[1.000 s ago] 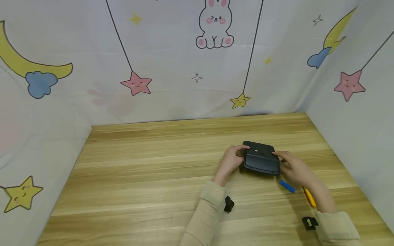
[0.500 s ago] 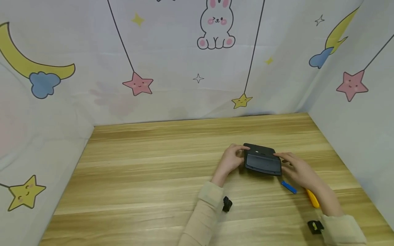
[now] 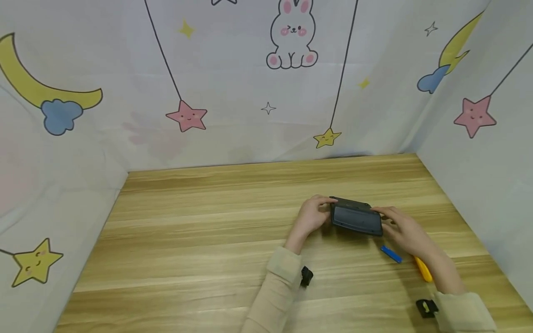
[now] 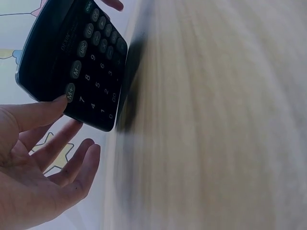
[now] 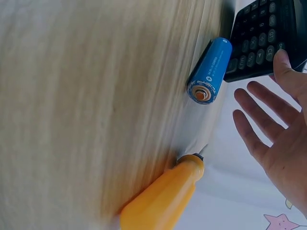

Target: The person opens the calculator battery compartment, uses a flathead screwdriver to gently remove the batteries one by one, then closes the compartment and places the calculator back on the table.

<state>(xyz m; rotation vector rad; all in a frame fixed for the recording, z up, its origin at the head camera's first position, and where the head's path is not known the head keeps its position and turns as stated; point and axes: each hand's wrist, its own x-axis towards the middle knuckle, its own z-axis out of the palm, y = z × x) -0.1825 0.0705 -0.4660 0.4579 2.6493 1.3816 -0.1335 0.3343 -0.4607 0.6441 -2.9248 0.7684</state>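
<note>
A black calculator is tilted above the table, its back upward in the head view. Its number keys show on the calculator in the left wrist view. The left hand pinches one end, thumb at the M+ key, other fingers behind. At the opposite end the right hand pinches it, thumb on the key side near the corner; several of its fingers are spread free of it. A blue battery lies on the table near the calculator and the right hand.
A screwdriver with a yellow handle lies under the right forearm. Wooden table extends leftward. White curtains with cartoon prints stand behind and at both sides. Small black devices sit at the wrists.
The calculator has tipped: its far part looks narrower and its near edge sits slightly higher. The right hand has shifted a little to the right; both hands keep hold.
</note>
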